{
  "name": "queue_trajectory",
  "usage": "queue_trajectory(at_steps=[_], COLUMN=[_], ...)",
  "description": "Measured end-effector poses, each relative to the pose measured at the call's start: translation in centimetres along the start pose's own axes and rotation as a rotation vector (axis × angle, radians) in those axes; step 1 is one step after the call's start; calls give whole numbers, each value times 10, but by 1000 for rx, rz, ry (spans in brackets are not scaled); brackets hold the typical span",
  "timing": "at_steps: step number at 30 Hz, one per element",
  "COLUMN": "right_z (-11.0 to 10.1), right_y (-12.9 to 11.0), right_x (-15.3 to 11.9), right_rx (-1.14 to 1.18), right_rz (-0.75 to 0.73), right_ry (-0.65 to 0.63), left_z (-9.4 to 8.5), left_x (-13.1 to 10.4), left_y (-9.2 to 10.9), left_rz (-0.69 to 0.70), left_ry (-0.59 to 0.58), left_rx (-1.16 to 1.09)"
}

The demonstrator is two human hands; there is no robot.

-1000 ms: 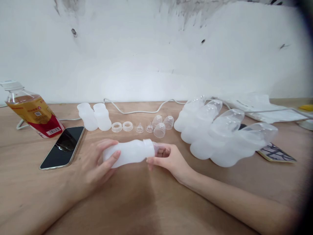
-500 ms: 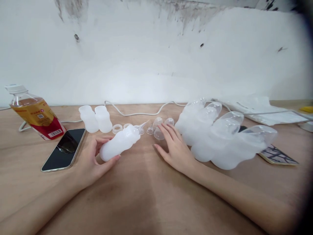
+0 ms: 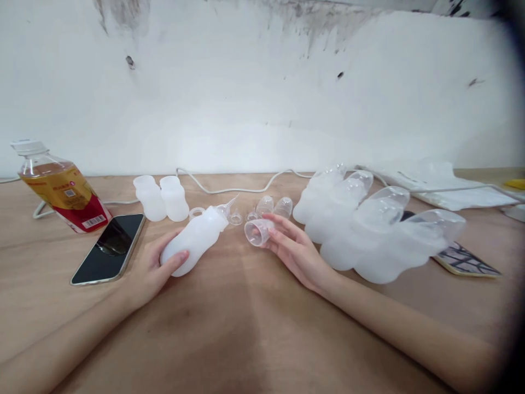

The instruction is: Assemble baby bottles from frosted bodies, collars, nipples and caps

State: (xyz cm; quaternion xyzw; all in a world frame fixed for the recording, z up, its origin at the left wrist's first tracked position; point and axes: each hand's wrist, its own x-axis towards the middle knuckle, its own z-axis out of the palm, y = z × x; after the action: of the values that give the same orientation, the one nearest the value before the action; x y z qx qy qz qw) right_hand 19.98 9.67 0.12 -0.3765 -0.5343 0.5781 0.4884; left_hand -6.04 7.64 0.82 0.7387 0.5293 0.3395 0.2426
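Observation:
My left hand (image 3: 162, 262) is wrapped round a frosted white baby bottle (image 3: 192, 241), tilted so its clear pointed nipple (image 3: 227, 208) aims up and right. In my right hand (image 3: 291, 246) a clear plastic bottle cap (image 3: 257, 232) is pinched, its open end facing left towards the bottle. Behind that hand two more clear caps (image 3: 283, 207) stand on the table. Between the two hands, a little farther back, lies a loose clear nipple (image 3: 235, 218). A white ring (image 3: 197, 213) sits partly hidden behind the held bottle.
Two open white bottles (image 3: 175, 200) stand at the back left. Several capped bottles (image 3: 381, 241) cluster on the right. A phone (image 3: 109, 249) and a drink bottle (image 3: 65, 189) are at left. A white cable (image 3: 229, 191) runs along the wall; a patterned phone (image 3: 467, 260) lies far right.
My right hand has picked up a clear cap from the table and turned its open end leftwards. The bottle in my left hand has come slightly nearer and left.

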Motion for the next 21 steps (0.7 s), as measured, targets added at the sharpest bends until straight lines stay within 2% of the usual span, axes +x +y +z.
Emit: queue_trajectory(at_steps=[2, 4, 15, 21], right_z=[-1, -3, -4, -3], right_y=[1, 2, 3, 4], right_x=[3, 5, 5, 5], right_rx=[182, 265, 200, 219], right_rz=[137, 192, 154, 74], right_ry=[3, 13, -17, -52], left_z=[0, 0, 3, 4], left_x=[1, 1, 2, -2], left_y=[2, 3, -4, 3], left_rz=[-25, -31, 95, 254], left_ry=[-47, -78, -37, -34], left_rx=[-10, 5, 82, 215])
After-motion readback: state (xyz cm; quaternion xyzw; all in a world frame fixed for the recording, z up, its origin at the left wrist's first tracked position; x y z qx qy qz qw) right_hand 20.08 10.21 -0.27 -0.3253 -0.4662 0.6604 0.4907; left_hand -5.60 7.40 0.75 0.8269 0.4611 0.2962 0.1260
